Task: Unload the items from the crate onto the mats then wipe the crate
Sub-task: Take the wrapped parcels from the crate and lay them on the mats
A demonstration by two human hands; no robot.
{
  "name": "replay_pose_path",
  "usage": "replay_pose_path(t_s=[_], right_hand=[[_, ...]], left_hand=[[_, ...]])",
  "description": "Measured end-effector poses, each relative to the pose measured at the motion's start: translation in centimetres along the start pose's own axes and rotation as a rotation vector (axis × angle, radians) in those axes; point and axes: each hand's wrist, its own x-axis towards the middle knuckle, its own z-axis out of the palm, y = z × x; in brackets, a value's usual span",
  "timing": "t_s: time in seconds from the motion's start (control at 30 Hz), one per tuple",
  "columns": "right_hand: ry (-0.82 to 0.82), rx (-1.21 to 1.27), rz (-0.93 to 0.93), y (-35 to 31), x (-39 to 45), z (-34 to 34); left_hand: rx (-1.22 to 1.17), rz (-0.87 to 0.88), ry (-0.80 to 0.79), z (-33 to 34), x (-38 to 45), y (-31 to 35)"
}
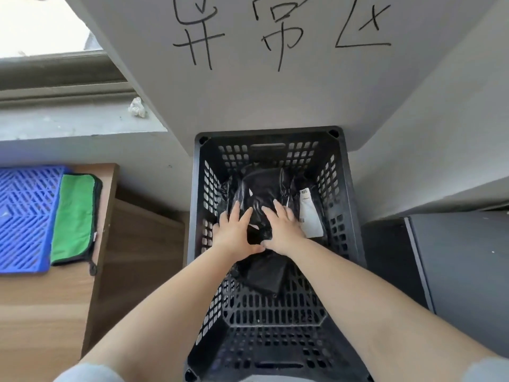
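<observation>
A black slotted crate (343, 172) stands on the floor against a grey pillar. Inside lies a black plastic package (261, 188) with a white printed label (309, 213) on its right side. Both my hands reach down into the crate. My left hand (234, 232) and my right hand (282, 227) rest side by side on top of the package, fingers spread and pressing on it, thumbs meeting at its near edge. A blue grid mat (24, 216) lies on the wooden table at the left, with a green cloth (75, 219) beside it.
The wooden table (41, 312) fills the lower left, its edge next to the crate. A grey pillar (248, 92) with black handwriting rises behind the crate. A dark cabinet (462, 266) stands to the right. A crumpled white paper (137, 107) lies on the window ledge.
</observation>
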Motion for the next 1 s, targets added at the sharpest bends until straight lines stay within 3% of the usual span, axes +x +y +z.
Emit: replay_pose_path(t_s=[0.13,0.23,0.33,0.4,0.57,0.7,0.8,0.9,1.0], right_hand=[[0.038,0.058,-0.008,-0.4,1.7,0.8],[0.078,0.024,-0.016,-0.4,2.0,1.7],[0.092,0.036,-0.03,0.0,2.0,2.0],[0.083,0.054,-0.031,0.1,1.9,1.9],[0.025,0.117,-0.031,0.3,1.5,1.4],[0.06,0.096,-0.076,0.6,0.1,1.3],[0.234,0.16,-0.086,1.2,-1.2,0.6],[0.489,0.404,-0.116,2.1,-2.5,-1.2],[0.605,0.57,-0.2,2.5,-3.6,-3.5]], left_hand=[[-0.116,-0.025,-0.005,0.3,-0.2,-0.4],[-0.513,-0.091,0.073,-0.1,0.3,-0.3],[-0.999,-0.267,0.165,-1.8,1.5,0.1],[-1.179,-0.377,0.173,-2.7,2.3,0.2],[-1.253,-0.525,0.144,-2.8,2.9,-0.2],[-1.296,-0.515,0.114,-3.4,2.9,-0.2],[-1.398,-0.516,0.103,-4.3,2.6,0.0],[-1.588,-0.543,0.049,-5.9,1.6,0.2],[-1.706,-0.553,-0.013,-7.8,0.2,0.0]])
